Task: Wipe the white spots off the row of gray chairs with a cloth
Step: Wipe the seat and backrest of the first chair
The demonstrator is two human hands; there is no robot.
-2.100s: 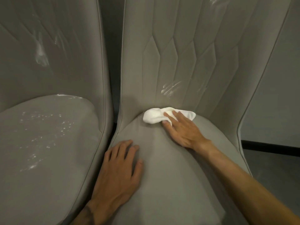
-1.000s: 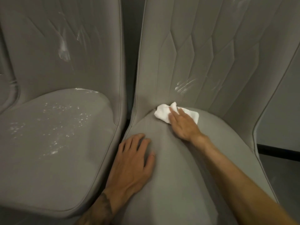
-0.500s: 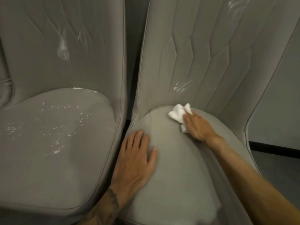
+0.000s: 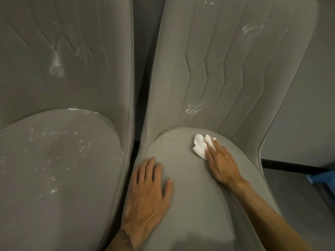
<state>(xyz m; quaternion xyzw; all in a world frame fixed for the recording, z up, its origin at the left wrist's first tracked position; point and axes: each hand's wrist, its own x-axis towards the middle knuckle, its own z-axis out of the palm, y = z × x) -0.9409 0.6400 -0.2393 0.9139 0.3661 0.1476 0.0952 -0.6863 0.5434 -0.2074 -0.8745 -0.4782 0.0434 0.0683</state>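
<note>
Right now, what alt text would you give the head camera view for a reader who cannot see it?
A person's right hand presses a white cloth onto the seat of the right-hand gray chair, while the left hand rests flat on the same seat. Pale smears mark its backrest; the left-hand chair is speckled with white spots.

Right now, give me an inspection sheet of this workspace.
Surface: right chair seat looks free of spots; smears mark its backrest.
Job's things: white cloth bunched at the seat's rear; left chair seat speckled white, smear on its backrest.
Clutter: blue object at the right edge, unidentifiable.
Grippers: right hand presses the cloth with flat fingers; left hand rests flat on the right seat.
Cables: nothing seen.
Surroundings: gray wall, dark floor.
</note>
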